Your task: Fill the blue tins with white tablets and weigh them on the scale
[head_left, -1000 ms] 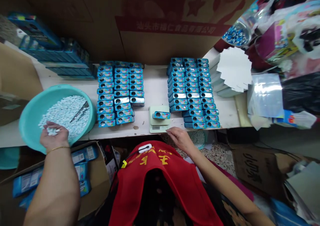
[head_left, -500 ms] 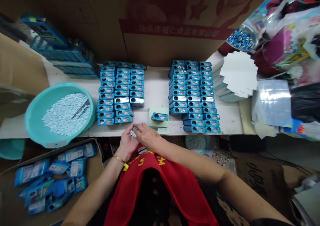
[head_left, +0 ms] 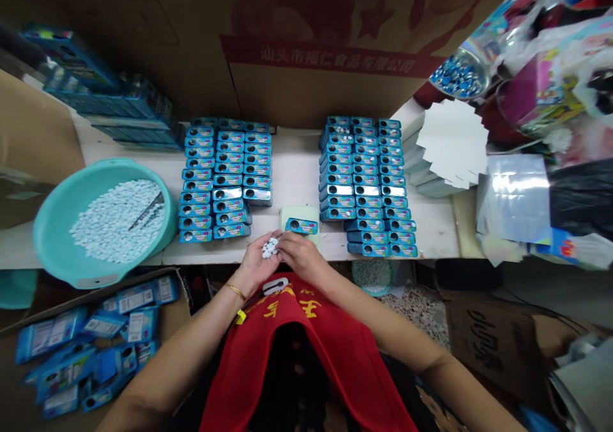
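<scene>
Cupped palm up at the table's front edge, my left hand (head_left: 258,261) holds a small heap of pale candies (head_left: 270,247). My right hand (head_left: 301,253) reaches over from the right with its fingers bent and drawn together at the heap; what lies between the fingertips is hidden. Just beyond it, a blue tin (head_left: 301,226) with a round dark opening lies on a pale green scale (head_left: 286,214). Similar tins stand in rows to the left (head_left: 228,180) and to the right (head_left: 368,190), a few with candies showing in or on them.
A turquoise basin (head_left: 167,231) of pale candies with a dark tool stands at left. Blue packages (head_left: 138,323) fill a carton below. A large carton (head_left: 306,87) rises behind the rows. White cards (head_left: 453,138) are stacked at right.
My hands have moved slightly right and drawn a little apart, so the left palm and its heap of candies show more openly. The view has shifted slightly.
</scene>
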Available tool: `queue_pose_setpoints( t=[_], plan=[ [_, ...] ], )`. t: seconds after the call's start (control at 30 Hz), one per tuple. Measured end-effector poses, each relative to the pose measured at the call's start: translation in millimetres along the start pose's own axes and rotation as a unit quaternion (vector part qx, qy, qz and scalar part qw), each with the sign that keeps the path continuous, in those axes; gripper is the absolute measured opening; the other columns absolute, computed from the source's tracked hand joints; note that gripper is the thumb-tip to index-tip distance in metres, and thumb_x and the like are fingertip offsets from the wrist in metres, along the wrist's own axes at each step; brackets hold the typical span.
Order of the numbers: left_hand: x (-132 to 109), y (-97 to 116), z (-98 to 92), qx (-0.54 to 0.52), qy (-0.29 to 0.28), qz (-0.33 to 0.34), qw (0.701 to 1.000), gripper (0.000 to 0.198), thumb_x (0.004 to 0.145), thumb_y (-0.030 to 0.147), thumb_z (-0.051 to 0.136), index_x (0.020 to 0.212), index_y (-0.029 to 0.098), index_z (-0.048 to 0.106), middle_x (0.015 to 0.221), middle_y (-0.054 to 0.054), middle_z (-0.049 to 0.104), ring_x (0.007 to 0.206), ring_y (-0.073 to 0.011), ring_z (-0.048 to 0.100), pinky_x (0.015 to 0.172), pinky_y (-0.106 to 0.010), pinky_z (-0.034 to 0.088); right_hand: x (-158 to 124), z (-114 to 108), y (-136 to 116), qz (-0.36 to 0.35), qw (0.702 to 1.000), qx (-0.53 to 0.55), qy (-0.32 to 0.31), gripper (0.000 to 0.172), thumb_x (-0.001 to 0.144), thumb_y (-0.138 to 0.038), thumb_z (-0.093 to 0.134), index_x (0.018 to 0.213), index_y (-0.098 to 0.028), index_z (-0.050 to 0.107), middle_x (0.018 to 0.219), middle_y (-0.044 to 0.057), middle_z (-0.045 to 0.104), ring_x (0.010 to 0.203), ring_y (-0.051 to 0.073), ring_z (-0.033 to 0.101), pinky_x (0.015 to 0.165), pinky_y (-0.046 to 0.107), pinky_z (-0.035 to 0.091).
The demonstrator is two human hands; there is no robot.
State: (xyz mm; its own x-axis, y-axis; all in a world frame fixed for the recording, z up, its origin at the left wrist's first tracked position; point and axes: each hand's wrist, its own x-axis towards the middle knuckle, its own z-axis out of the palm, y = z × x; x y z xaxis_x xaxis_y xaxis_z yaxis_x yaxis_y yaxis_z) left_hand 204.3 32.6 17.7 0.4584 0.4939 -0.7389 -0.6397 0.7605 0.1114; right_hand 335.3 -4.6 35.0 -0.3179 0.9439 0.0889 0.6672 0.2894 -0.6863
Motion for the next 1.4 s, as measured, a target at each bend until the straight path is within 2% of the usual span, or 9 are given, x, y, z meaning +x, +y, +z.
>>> queue_pose_setpoints(
  t=[0.1, 0.3, 0.53, 0.67, 0.77, 0.87, 1.0, 1.23, 1.4],
  plan=[
    [1.4, 0.4, -0.3, 0.002, -0.011, 0.006, 1.0, 0.019, 0.079, 0.012, 0.044, 0.078, 0.007, 0.062, 0.08, -0.013, 0.066, 0.079, -0.0188, 0.063, 0.074, -0.032, 0.051, 3.3, -10.4, 16.0, 0.031, 0.997, 0.024, 0.059, 0.017, 0.082, -0.015, 0.046, 0.091, -0.018, 0.06, 0.089, 0.005, 0.058, 0.083, 0.013, 0.055, 0.075, 0.024, 0.045],
    [-6.7, 5.0, -9.5, -0.003, -0.004, 0.008, 1.0, 0.016, 0.078, 0.013, 0.048, 0.082, 0.006, 0.062, 0.092, -0.017, 0.065, 0.097, -0.0259, 0.058, 0.083, -0.039, 0.047, 15.4, -23.7, 34.7, 0.067, 0.995, -0.063, 0.045, 0.02, 0.082, -0.014, 0.045, 0.094, -0.017, 0.061, 0.091, 0.007, 0.06, 0.084, 0.015, 0.056, 0.075, 0.026, 0.045],
    [-22.8, 1.0, -26.2, -0.008, 0.009, -0.003, 1.0, 0.019, 0.077, 0.011, 0.047, 0.091, 0.007, 0.06, 0.097, -0.016, 0.064, 0.099, -0.0251, 0.057, 0.085, -0.038, 0.047, 3.0, -11.6, 20.1, 0.05, 0.995, 0.008, 0.082, 0.022, 0.084, -0.014, 0.041, 0.098, -0.017, 0.058, 0.099, 0.007, 0.06, 0.093, 0.014, 0.055, 0.082, 0.027, 0.044],
    [-29.1, -2.7, -34.5, -0.014, 0.018, -0.019, 1.0, 0.018, 0.081, 0.012, 0.042, 0.084, 0.008, 0.059, 0.082, -0.011, 0.066, 0.079, -0.0181, 0.063, 0.074, -0.032, 0.051, -3.7, 4.6, -12.6, -0.018, 0.998, -0.066, -0.013, 0.022, 0.084, -0.016, 0.042, 0.102, -0.016, 0.056, 0.103, 0.009, 0.056, 0.095, 0.017, 0.05, 0.082, 0.03, 0.043],
    [-36.9, -2.9, -43.5, -0.015, 0.037, -0.048, 0.998, 0.019, 0.082, 0.014, 0.041, 0.073, 0.011, 0.057, 0.063, -0.005, 0.063, 0.057, -0.0125, 0.061, 0.058, -0.024, 0.051, -5.5, 20.2, -34.7, -0.07, 0.983, -0.126, -0.115, 0.022, 0.083, -0.016, 0.044, 0.104, -0.014, 0.052, 0.098, 0.009, 0.055, 0.09, 0.018, 0.049, 0.078, 0.031, 0.044],
    [-46.3, -3.2, -52.8, 0.002, 0.076, -0.061, 0.995, 0.018, 0.082, 0.015, 0.044, 0.068, 0.013, 0.056, 0.057, -0.002, 0.06, 0.05, -0.0112, 0.058, 0.054, -0.022, 0.049, -5.7, 34.4, -43.0, -0.107, 0.967, -0.153, -0.171, 0.016, 0.083, -0.015, 0.045, 0.096, -0.014, 0.053, 0.092, 0.007, 0.054, 0.086, 0.018, 0.048, 0.072, 0.03, 0.045],
    [-55.4, -5.8, -56.1, 0.036, 0.114, -0.049, 0.992, 0.022, 0.081, 0.014, 0.043, 0.066, 0.012, 0.058, 0.057, -0.003, 0.061, 0.05, -0.0117, 0.059, 0.054, -0.022, 0.049, -5.6, 44.5, -41.7, -0.118, 0.966, -0.148, -0.179, 0.009, 0.083, -0.014, 0.044, 0.085, -0.016, 0.053, 0.088, 0.004, 0.053, 0.082, 0.017, 0.047, 0.066, 0.028, 0.044],
    [-61.6, -8.3, -41.9, 0.07, 0.138, -0.026, 0.988, 0.028, 0.081, 0.008, 0.038, 0.063, 0.013, 0.059, 0.055, -0.002, 0.06, 0.048, -0.0098, 0.057, 0.047, -0.019, 0.047, -9.7, 41.8, -46.4, -0.108, 0.968, -0.153, -0.169, 0.013, 0.084, -0.013, 0.041, 0.087, -0.015, 0.052, 0.088, 0.005, 0.053, 0.081, 0.017, 0.047, 0.06, 0.026, 0.043],
    [-59.6, -9.7, -44.9, 0.064, 0.102, -0.043, 0.992, 0.027, 0.081, 0.008, 0.038, 0.065, 0.011, 0.059, 0.057, -0.004, 0.06, 0.048, -0.0103, 0.057, 0.046, -0.019, 0.048, -14.1, 39.6, -42.4, -0.125, 0.97, -0.123, -0.167, 0.008, 0.081, -0.014, 0.049, 0.079, -0.016, 0.056, 0.084, 0.003, 0.056, 0.078, 0.015, 0.049, 0.056, 0.023, 0.04]
  ],
)
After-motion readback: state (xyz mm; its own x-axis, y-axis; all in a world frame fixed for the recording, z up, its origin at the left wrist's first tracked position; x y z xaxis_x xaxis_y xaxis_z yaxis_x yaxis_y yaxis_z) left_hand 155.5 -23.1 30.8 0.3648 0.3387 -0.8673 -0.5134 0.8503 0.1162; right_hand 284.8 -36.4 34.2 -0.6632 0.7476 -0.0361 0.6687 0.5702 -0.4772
